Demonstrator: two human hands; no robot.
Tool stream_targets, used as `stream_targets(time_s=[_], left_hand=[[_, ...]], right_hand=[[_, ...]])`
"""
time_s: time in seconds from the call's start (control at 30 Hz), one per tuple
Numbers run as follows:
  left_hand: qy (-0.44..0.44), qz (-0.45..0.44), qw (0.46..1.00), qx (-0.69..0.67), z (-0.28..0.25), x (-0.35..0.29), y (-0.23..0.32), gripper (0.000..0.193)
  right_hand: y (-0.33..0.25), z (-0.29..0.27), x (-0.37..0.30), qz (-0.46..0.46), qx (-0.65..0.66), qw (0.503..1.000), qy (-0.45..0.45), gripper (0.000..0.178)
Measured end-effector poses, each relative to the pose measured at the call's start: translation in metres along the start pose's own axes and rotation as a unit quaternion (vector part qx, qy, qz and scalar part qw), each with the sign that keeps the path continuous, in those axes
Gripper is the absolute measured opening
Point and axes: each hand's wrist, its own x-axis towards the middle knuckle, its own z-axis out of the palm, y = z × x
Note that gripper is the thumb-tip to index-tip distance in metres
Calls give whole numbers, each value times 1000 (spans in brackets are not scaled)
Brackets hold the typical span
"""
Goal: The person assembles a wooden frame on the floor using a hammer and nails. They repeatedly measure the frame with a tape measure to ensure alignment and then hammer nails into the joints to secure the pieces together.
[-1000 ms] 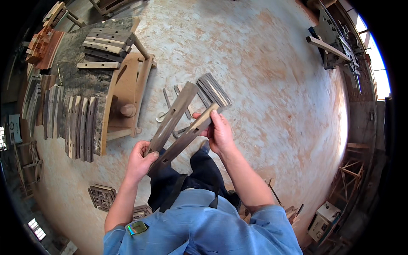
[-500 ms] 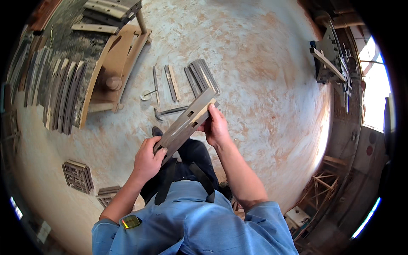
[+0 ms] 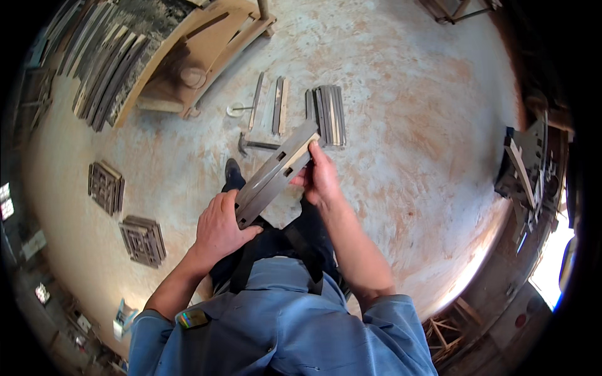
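Observation:
A pair of grey wooden slats (image 3: 271, 182) with small rectangular slots lies side by side in front of my body, tilted up to the right. One slat shows a pale bare-wood strip near its upper end. My left hand (image 3: 219, 227) grips the lower end, fingers along the outer edge and thumb across the near end. Around the upper end closes my right hand (image 3: 321, 177), its thumb on top and its fingers underneath, partly hidden. Just beyond the slats, a hammer (image 3: 257, 145) with a dark handle rests on the floor.
More slats (image 3: 327, 116) lie in a row on the floor ahead, with a few loose strips (image 3: 281, 105) beside them. A wooden bench (image 3: 216, 47) holds many slats at upper left. Two stacks of lattice panels (image 3: 143, 241) sit at left; a machine (image 3: 527, 166) stands far right.
The view has shifted, so the bench sits higher and the lattice stacks show more fully. My left thumb has moved off the slats' face toward the near end. Both hands keep hold.

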Motion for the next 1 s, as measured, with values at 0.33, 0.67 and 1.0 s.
stream_targets(time_s=[0.33,0.67,1.0], left_hand=[[42,-114,992,-36,77,-16,112,79],[134,-170,973,-85,155,-52,127,77],[-15,-191,749,-635,198,-104,56,65]], right_hand=[[-67,-85,-4,60,-67,995,-45,40],[9,-106,-40,203,52,972,-104,35],[63,-79,-60,294,-43,929,-219,50]])
